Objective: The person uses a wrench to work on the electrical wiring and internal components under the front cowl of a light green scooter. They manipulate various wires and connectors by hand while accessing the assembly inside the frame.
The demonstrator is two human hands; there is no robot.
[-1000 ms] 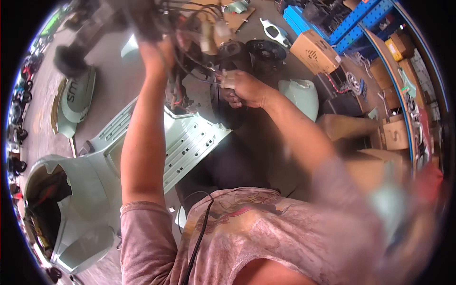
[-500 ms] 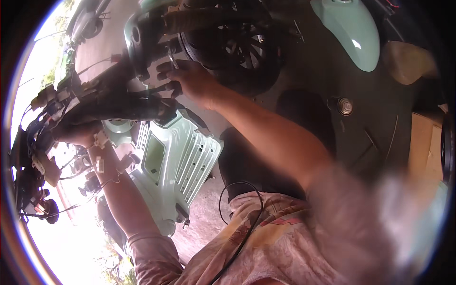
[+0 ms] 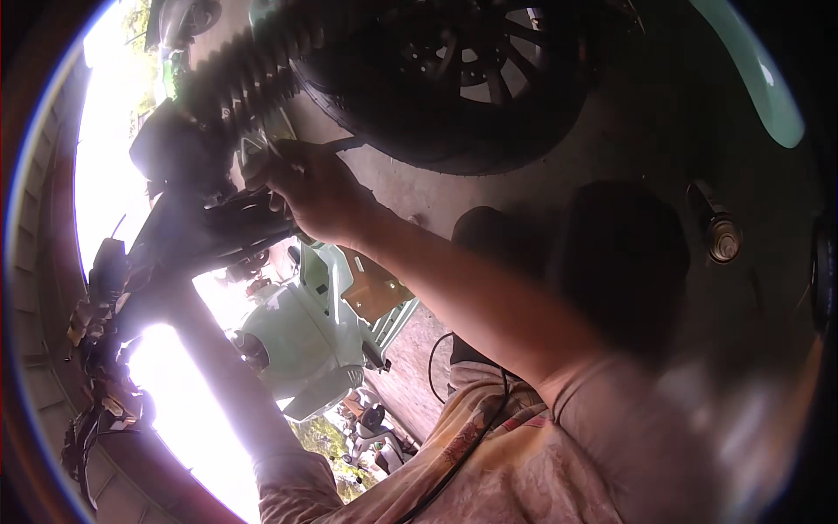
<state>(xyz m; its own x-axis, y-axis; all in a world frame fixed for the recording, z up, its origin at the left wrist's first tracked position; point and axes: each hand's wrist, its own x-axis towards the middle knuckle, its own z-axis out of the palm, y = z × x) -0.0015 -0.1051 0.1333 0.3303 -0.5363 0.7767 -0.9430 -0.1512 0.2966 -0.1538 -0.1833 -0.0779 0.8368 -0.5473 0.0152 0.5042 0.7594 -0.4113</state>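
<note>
My right hand (image 3: 314, 192) reaches across to the dark front column of a partly stripped scooter, beside the front wheel (image 3: 454, 113). Its fingers are bent and closed near a shiny metal piece (image 3: 253, 147); what lies in them is hidden. Above the hand is a ribbed black rubber bellows (image 3: 249, 74). My left hand (image 3: 161, 301) is up against the dark frame (image 3: 196, 231), by the bundle of wires and connectors (image 3: 109, 336). Shadow and strong glare hide its fingers.
A pale green scooter body panel (image 3: 301, 336) stands below the frame. At the upper right is a green fender-like panel (image 3: 755, 79). A can (image 3: 723, 237) lies or stands on the dark floor to the right. A black cable (image 3: 454, 450) runs over my shirt.
My view has tilted and shifted, so wheel and bellows appear larger. My right hand, its fingers more spread before, is now closed in nearer to the column. The left arm stays at the frame.
</note>
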